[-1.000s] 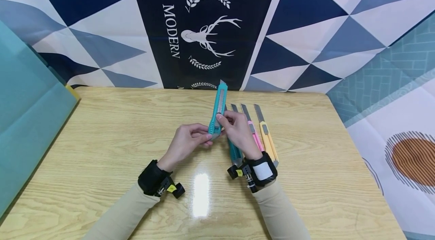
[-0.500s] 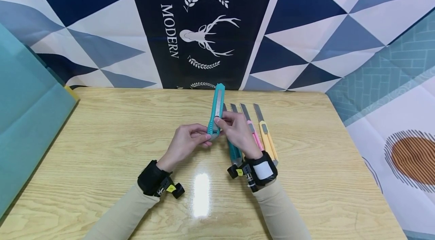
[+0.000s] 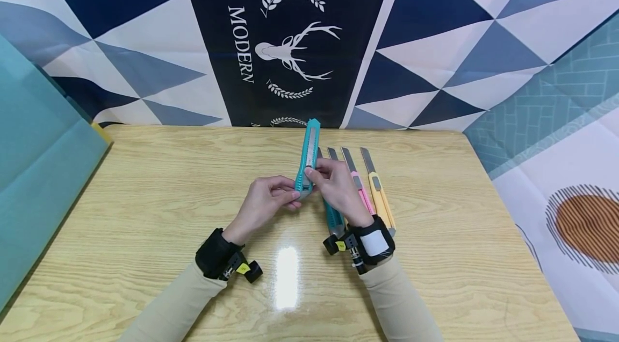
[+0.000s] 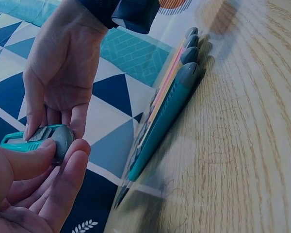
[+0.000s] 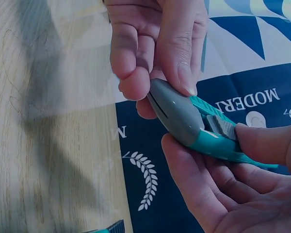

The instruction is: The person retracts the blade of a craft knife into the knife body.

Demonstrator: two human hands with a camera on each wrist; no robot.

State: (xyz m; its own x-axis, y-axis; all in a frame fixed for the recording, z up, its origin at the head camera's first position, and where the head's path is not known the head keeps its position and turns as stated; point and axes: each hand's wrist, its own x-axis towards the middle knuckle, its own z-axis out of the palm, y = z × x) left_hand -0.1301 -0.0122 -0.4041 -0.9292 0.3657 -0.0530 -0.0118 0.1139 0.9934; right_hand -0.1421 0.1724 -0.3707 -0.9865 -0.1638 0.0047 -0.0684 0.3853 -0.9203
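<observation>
The left hand (image 3: pixel 261 202) pinches the rounded grey end cap (image 5: pixel 177 114) of a teal plastic box cutter (image 3: pixel 310 143); the right hand (image 3: pixel 342 189) grips its body, thumb against the ribbed grey slider (image 5: pixel 222 127). Right of this raised grip, slim pink (image 3: pixel 366 199) and yellow (image 3: pixel 383 203) cutters lie on pale wood (image 3: pixel 435 245).

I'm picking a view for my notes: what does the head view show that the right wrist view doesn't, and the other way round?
Only the head view shows the yellow knife, the pink knife and the beige sleeves. Only the right wrist view shows the slot in the held knife's grey end. Both show the left hand and right hand holding the teal knife, plus the wooden table and printed cloth.
</observation>
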